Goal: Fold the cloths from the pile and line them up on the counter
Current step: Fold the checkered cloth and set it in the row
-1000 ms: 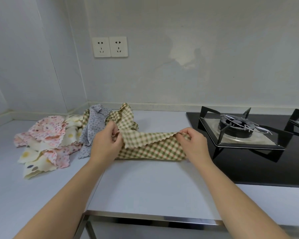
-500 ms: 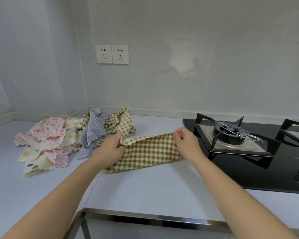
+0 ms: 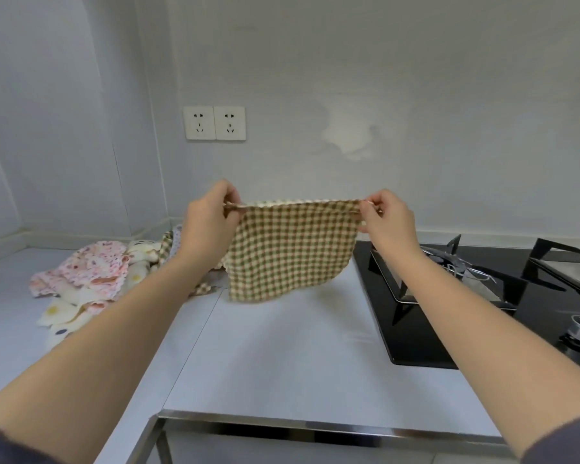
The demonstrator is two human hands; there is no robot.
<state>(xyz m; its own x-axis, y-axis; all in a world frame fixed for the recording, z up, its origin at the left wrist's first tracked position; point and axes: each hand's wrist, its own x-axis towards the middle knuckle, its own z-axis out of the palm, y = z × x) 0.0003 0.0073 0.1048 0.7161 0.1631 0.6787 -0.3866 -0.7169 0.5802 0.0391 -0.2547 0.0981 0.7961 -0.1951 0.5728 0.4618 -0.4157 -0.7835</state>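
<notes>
Hands (image 3: 211, 222) pinching checked cloth's (image 3: 290, 249) top corners

no legible text or labels

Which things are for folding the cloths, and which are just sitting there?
For the job:
- checked cloth, pinched by the left hand and right hand
- pile of cloths
- counter

Just there:
- gas stove
- wall sockets
</notes>
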